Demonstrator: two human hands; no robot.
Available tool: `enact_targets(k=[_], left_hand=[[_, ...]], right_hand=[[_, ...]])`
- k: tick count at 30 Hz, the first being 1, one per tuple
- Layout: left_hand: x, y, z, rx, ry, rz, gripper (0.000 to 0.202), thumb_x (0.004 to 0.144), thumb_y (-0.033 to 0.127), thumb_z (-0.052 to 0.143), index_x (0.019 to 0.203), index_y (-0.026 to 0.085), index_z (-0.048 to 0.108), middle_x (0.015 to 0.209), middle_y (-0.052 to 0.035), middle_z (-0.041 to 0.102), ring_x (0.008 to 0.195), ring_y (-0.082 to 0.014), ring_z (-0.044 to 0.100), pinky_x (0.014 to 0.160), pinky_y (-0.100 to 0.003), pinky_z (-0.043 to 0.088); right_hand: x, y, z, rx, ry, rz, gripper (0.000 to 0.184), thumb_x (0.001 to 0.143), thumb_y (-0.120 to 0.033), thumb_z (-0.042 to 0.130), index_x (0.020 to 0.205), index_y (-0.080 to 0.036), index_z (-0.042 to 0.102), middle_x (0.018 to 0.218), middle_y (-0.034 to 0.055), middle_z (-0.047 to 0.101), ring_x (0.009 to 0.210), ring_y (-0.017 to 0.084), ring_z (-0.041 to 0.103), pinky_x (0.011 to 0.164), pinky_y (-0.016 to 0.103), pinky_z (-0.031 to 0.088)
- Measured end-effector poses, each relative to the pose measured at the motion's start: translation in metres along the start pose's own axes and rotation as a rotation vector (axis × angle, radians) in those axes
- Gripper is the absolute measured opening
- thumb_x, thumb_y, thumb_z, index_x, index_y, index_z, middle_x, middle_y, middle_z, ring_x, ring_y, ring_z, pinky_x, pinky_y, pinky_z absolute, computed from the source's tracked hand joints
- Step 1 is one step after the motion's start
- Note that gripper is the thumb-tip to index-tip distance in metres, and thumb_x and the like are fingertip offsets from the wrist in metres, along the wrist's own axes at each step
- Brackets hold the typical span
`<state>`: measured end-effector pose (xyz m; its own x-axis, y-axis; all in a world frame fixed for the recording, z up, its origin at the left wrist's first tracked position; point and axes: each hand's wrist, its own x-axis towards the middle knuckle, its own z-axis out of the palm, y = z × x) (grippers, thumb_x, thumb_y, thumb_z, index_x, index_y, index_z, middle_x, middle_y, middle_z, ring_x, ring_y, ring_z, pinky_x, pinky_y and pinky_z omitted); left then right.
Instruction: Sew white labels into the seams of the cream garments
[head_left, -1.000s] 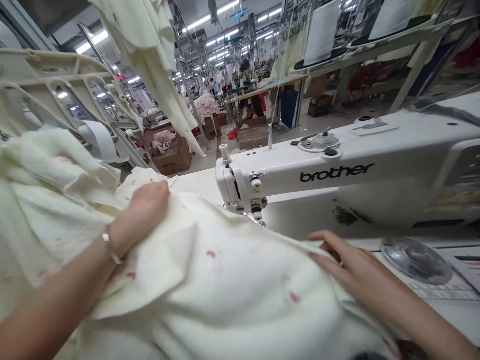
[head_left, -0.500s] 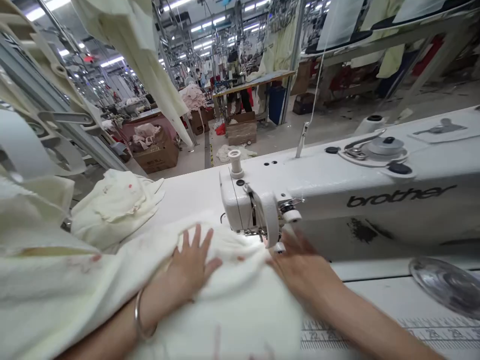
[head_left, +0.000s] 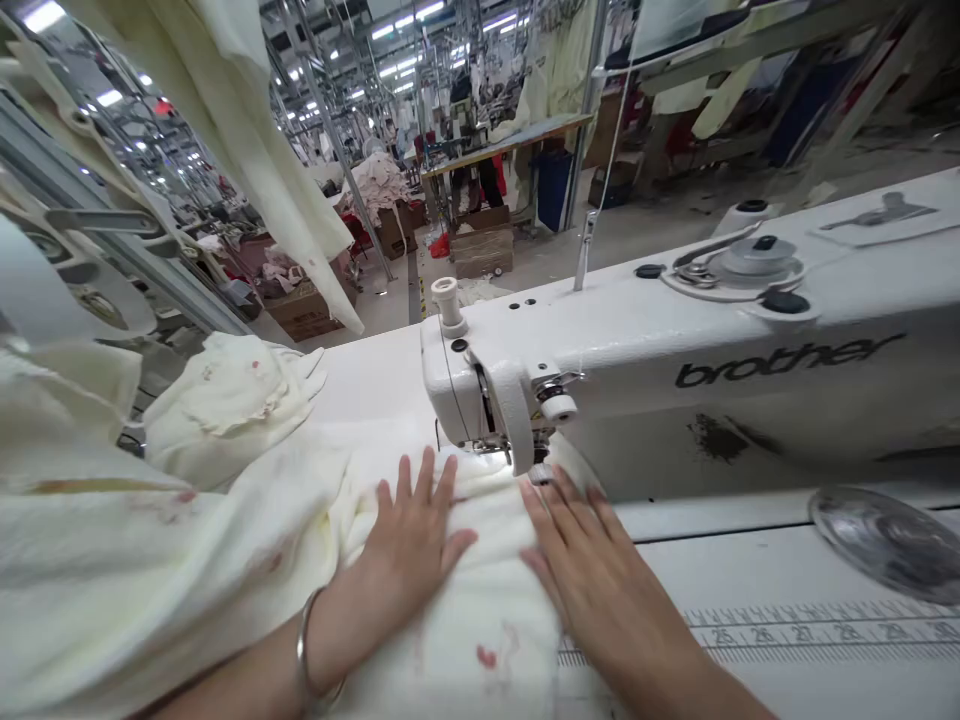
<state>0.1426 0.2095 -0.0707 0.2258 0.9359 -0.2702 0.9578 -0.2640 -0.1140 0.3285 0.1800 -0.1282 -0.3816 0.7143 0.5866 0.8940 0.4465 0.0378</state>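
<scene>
Cream fabric (head_left: 480, 590) with small red marks is spread under the head of a white sewing machine (head_left: 510, 375). My left hand (head_left: 412, 535) lies flat on the fabric, left of the needle area, fingers spread. Flat as well, my right hand (head_left: 589, 555) rests with fingers stretched out on the fabric's right side, its fingertips close beside the presser area. The needle itself is hidden behind the machine's guard. A silver bangle (head_left: 304, 645) circles my left wrist.
Bunched cream cloth (head_left: 232, 400) lies at the left of the machine bed. A clear round dish (head_left: 885, 540) sits on the right, above a printed ruler scale (head_left: 817, 632). More cream cloth (head_left: 262, 160) hangs at upper left. Cardboard boxes (head_left: 484, 250) stand on the floor behind.
My right hand has drawn back from behind the machine head and now lies flat on the fabric. My left hand has shifted slightly right, and the fabric under the hands has moved.
</scene>
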Motion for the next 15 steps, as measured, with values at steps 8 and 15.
enact_targets(k=[8, 15], left_hand=[[-0.034, 0.007, -0.01, -0.057, -0.282, -0.031, 0.082, 0.085, 0.064, 0.043, 0.148, 0.025, 0.007, 0.152, -0.0096, -0.006, 0.139, -0.041, -0.002, 0.107, -0.066, 0.02], [0.046, -0.027, -0.019, -0.177, -0.017, -0.254, 0.07, 0.091, 0.054, 0.034, 0.146, 0.011, 0.025, 0.154, -0.0204, 0.013, 0.138, -0.0476, 0.014, 0.099, -0.068, 0.029]], right_hand=[[-0.037, -0.002, -0.022, -0.053, -0.065, -0.039, 0.041, 0.099, -0.032, 0.03, 0.126, -0.013, 0.054, 0.131, 0.0121, 0.055, 0.118, 0.027, 0.052, 0.08, 0.043, 0.045], [0.073, 0.057, 0.034, 0.118, -0.34, 0.005, 0.026, 0.095, -0.03, 0.047, 0.085, -0.019, 0.067, 0.088, 0.008, 0.069, 0.091, 0.022, 0.064, 0.08, 0.04, 0.051]])
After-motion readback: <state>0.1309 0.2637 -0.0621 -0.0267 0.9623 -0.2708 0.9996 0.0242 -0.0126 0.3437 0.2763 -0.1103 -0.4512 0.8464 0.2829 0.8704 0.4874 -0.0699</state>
